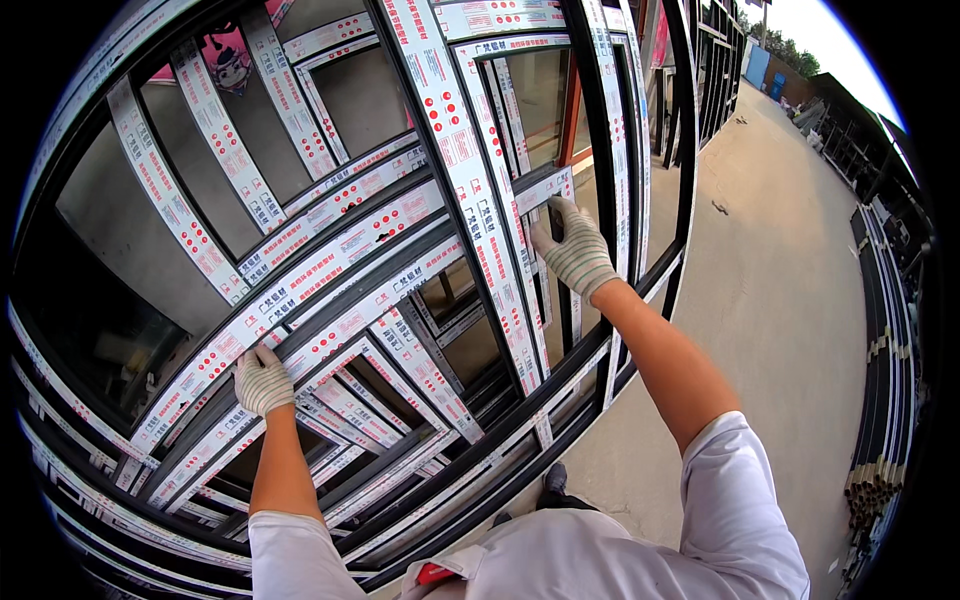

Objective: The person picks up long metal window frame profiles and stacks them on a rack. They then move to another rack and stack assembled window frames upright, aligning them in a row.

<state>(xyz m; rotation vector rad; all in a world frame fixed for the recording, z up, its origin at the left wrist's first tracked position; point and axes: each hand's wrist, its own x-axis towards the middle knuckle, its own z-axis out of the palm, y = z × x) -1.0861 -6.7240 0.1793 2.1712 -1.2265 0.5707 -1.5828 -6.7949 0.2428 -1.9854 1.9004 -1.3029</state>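
Large dark metal window frames point(460, 130), covered in white protective film with red and blue print, lean in layers before me. My left hand point(264, 381), in a striped knit glove, has its fingers curled over a long slanted frame bar point(300, 290) at the lower left. My right hand point(575, 250), gloved the same way, reaches farther forward and grips a short crossbar point(546, 188) inside the upright part of a frame. Thumb and fingers are bent around it; part of the grip is hidden.
More frames stand stacked behind and below, close to my shoe point(555, 478). A concrete floor point(740, 330) runs along the right. Long dark profiles point(885, 360) lie bundled at the far right. Farther off are more black frames point(718, 60) and a blue bin point(777, 86).
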